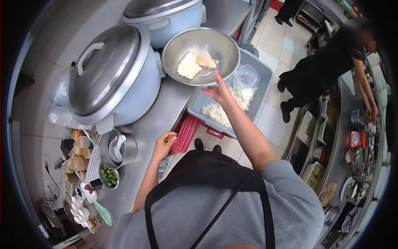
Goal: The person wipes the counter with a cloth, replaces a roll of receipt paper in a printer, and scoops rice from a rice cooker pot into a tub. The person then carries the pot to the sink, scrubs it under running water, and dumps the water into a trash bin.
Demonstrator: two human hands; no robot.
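Observation:
My right hand (219,89) is stretched out with fingers apart, at the near rim of a wide steel mixing bowl (226,45). White rice (189,67) lies in the bowl, along with a flat tan piece (205,60) whose kind I cannot make out. Beneath and beyond that hand is a grey plastic tub (264,85) holding more rice (217,115) and a clear plastic bag or container (245,76). My left hand (165,145), fingers curled in and no object showing in them, hovers by the counter edge near a red crate (185,135).
Two large lidded rice cookers (139,89) (159,31) stand on the steel counter (143,174). Left of me are a steel pot (129,149) with a ladle, a bowl of limes (108,177) and sauce bottles (78,159). A co-worker (323,62) stands at the right-hand counter.

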